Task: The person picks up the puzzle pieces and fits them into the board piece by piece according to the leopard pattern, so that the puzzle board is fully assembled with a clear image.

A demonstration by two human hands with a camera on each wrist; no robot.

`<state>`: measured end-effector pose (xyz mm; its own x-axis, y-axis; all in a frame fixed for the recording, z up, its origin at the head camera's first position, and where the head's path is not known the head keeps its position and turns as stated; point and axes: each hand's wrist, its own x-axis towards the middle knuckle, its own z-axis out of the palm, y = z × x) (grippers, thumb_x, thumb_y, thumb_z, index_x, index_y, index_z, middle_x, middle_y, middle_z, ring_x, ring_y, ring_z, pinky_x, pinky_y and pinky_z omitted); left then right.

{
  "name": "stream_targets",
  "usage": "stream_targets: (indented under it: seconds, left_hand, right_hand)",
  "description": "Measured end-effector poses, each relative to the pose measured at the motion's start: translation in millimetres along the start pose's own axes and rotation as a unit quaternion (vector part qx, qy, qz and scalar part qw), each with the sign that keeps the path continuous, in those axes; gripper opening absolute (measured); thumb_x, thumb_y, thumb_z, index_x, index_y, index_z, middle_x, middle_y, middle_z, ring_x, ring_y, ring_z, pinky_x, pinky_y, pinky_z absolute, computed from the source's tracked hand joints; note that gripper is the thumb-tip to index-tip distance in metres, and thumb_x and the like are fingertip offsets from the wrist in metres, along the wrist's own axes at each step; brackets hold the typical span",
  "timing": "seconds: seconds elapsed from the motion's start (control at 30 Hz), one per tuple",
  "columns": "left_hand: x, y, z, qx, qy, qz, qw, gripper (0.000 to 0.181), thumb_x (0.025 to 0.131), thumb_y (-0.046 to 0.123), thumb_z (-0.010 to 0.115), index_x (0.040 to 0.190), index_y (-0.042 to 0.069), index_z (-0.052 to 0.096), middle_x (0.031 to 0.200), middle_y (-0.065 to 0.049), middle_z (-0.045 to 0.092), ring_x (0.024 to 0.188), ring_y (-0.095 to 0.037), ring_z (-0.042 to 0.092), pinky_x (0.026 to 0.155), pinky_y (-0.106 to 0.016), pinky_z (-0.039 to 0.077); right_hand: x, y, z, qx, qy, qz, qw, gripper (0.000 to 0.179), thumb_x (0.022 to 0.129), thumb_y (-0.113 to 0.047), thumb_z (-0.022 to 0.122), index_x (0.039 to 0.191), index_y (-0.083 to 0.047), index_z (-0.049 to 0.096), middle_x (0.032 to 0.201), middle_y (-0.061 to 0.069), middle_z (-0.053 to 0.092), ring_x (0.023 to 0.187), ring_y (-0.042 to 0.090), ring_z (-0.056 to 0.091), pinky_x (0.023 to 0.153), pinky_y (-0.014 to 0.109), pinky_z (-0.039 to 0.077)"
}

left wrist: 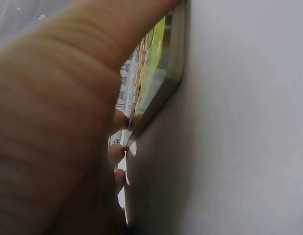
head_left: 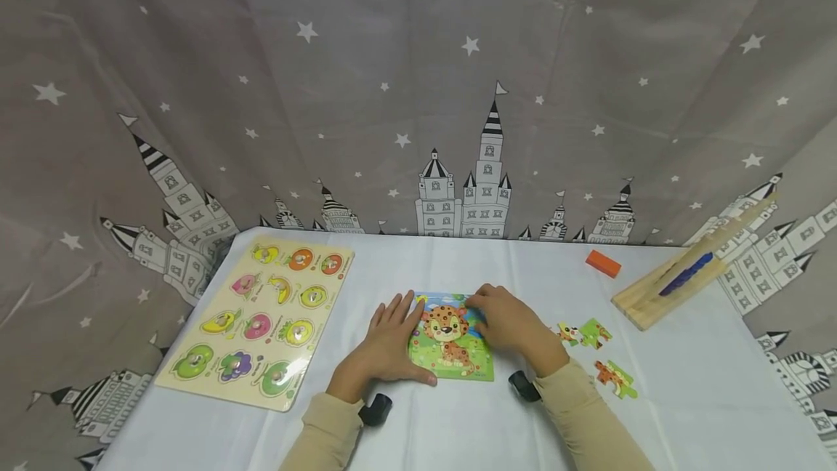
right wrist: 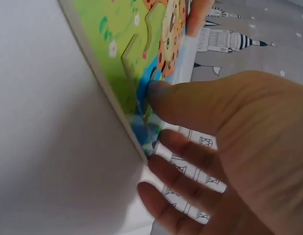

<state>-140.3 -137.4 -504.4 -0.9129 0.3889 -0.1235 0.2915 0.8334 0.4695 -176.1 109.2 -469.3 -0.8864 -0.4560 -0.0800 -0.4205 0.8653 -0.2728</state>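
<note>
A square jigsaw puzzle (head_left: 451, 355) with a cartoon leopard on green grass lies on the white table between both hands. My left hand (head_left: 389, 344) rests along its left side, fingers spread and nearly straight, the thumb by the lower edge. At the upper right of the board, my right hand (head_left: 510, 322) bends over a green and blue puzzle piece (right wrist: 134, 54). In the right wrist view the thumb (right wrist: 164, 95) presses at that piece, whose edge stands slightly raised, while the other fingers curl near the board's corner. The hand hides part of this corner in the head view.
Loose puzzle pieces (head_left: 615, 378) lie right of the right forearm. A wooden fruit peg board (head_left: 261, 325) occupies the table's left. Toward the back right are an orange block (head_left: 603, 264) and a wooden stand (head_left: 673, 278) with a blue stripe. A grey castle-print curtain (head_left: 366, 57) hangs behind.
</note>
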Motion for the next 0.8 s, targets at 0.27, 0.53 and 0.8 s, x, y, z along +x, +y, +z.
stream_targets:
  seconds: [0.27,0.53,0.8]
  left_hand:
    - [-2.0,-4.6,2.6,-0.008,0.006,0.056,0.9984,0.117,0.065,0.068,0.085,0.161,0.027,0.033,0.173,-0.006,0.016,0.160,-0.039,0.008,0.128,-0.063,0.005]
    - [-1.2,-5.2,4.5,0.020,-0.004,0.054,0.9984,0.112,0.070,0.072,0.079,0.161,0.028,0.032,0.173,-0.005,0.014,0.160,-0.037,0.009,0.128,-0.063,0.006]
    - [-1.4,-0.5,1.8,0.017,0.000,0.053,0.9984,0.112,0.071,0.069,0.080,0.161,0.022,0.034,0.172,-0.009,0.017,0.159,-0.041,0.011,0.127,-0.065,0.009]
  right_hand:
    - [-0.6,-2,2,-0.008,0.017,0.011,0.9998,0.040,0.092,-0.034,0.076,0.126,-0.013,0.071,0.127,0.008,0.065,0.115,0.028,0.063,0.098,0.047,0.057]
    - [3.3,-6,9,-0.019,0.043,0.013,0.9988,0.038,0.089,-0.033,0.079,0.121,-0.013,0.072,0.124,0.005,0.068,0.113,0.025,0.064,0.098,0.044,0.057]
    - [2.3,-10,8,-0.061,0.057,0.022,0.9963,0.030,0.093,-0.021,0.075,0.123,-0.017,0.074,0.116,0.006,0.069,0.102,0.026,0.067,0.083,0.044,0.061]
